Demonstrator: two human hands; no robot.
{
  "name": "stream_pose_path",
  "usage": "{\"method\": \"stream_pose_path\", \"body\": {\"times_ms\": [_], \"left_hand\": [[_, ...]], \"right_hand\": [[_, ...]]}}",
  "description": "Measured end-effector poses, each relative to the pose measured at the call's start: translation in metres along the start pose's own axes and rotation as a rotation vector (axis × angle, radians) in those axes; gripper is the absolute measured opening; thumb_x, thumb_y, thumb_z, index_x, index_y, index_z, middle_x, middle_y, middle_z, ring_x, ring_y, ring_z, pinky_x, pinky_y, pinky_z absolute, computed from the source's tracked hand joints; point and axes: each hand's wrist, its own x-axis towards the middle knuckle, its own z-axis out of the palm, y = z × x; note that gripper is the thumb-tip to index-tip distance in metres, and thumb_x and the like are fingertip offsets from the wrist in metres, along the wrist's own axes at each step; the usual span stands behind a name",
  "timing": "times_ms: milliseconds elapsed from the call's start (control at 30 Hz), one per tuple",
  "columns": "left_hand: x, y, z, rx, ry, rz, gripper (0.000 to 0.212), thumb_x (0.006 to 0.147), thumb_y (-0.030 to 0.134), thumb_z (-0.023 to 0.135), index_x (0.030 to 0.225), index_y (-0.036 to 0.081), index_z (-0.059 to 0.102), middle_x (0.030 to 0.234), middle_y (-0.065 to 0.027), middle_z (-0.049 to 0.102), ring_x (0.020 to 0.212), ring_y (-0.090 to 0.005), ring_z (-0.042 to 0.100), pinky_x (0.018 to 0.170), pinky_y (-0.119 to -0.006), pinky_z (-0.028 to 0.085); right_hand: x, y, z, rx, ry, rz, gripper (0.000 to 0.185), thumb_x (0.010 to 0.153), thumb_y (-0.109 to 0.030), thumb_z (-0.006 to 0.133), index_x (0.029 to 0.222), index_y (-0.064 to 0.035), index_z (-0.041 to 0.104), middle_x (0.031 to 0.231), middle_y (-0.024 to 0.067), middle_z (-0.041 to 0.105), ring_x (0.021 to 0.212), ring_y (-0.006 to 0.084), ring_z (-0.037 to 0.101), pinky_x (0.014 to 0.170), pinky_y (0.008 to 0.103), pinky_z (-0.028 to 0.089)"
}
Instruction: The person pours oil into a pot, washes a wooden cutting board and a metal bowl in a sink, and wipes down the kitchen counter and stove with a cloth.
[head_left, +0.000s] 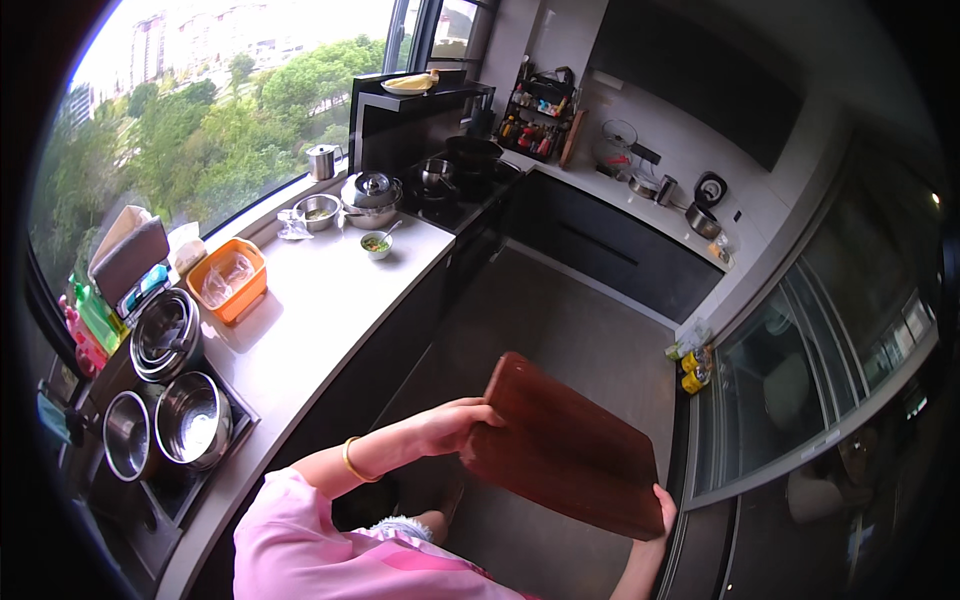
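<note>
A reddish-brown wooden cutting board (566, 450) is held up in front of me over the kitchen floor, tilted. My left hand (459, 424) grips its left edge, thumb on the near face and the other fingers partly hidden. At the lower right corner, my right hand (660, 517) holds the board, with its fingers mostly behind or under it. Both hands are away from the countertop (322, 307) on the left, where a small bowl of chopped food (376, 244) with a spoon stands near the edge.
Steel bowls (193, 420) stand by the sink at the lower left, near an orange plastic basket (232, 296). A lidded pot (371, 199) sits beside the stove (450, 195). Yellow bottles (696, 371) are on the floor by the glass sliding door (772, 382) at right.
</note>
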Motion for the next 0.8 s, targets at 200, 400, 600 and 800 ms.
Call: {"method": "stream_pose_path", "body": {"times_ms": [200, 400, 600, 800], "left_hand": [[0.199, 0.061, 0.007, 0.022, -0.209, -0.112, 0.028, 0.082, 0.021, 0.054, 0.101, 0.001, 0.052, 0.080, -0.0049, 0.058, 0.067, -0.0129, 0.057, 0.058, -0.025, 0.047], [0.378, 0.126, 0.004, 0.037, -0.339, -0.281, 0.036, 0.082, 0.019, 0.054, 0.110, -0.002, 0.045, 0.082, -0.0055, 0.059, 0.061, -0.0100, 0.058, 0.051, -0.024, 0.049], [0.542, 0.199, -0.012, 0.006, -0.298, -0.248, 0.014, 0.080, 0.018, 0.056, 0.082, 0.006, 0.048, 0.060, 0.0000, 0.053, 0.042, -0.0088, 0.049, 0.040, -0.022, 0.044], [0.681, 0.314, -0.069, 0.059, -0.073, -0.129, 0.051, 0.080, 0.018, 0.056, 0.123, -0.002, 0.038, 0.098, -0.0115, 0.058, 0.072, -0.0161, 0.061, 0.059, -0.029, 0.052]], "right_hand": [[0.107, -0.091, -0.002, -0.164, 0.253, -0.249, 0.040, 0.082, -0.024, 0.043, 0.109, 0.0038, 0.055, 0.106, 0.0178, 0.060, 0.095, 0.0320, 0.058, 0.087, 0.0398, 0.045], [0.198, -0.196, -0.144, -0.196, 0.355, -0.114, 0.041, 0.085, -0.031, 0.050, 0.118, -0.0058, 0.050, 0.129, 0.0142, 0.043, 0.115, 0.0315, 0.044, 0.098, 0.0530, 0.029], [0.380, -0.283, -0.101, 0.158, 0.145, 0.072, 0.038, 0.086, -0.025, 0.044, 0.108, 0.0048, 0.053, 0.110, 0.0200, 0.057, 0.104, 0.0322, 0.053, 0.093, 0.0451, 0.040], [0.635, -0.325, 0.009, -0.050, 0.085, -0.011, 0.038, 0.082, -0.023, 0.045, 0.106, 0.0043, 0.056, 0.106, 0.0179, 0.060, 0.096, 0.0315, 0.058, 0.088, 0.0409, 0.044]]}}
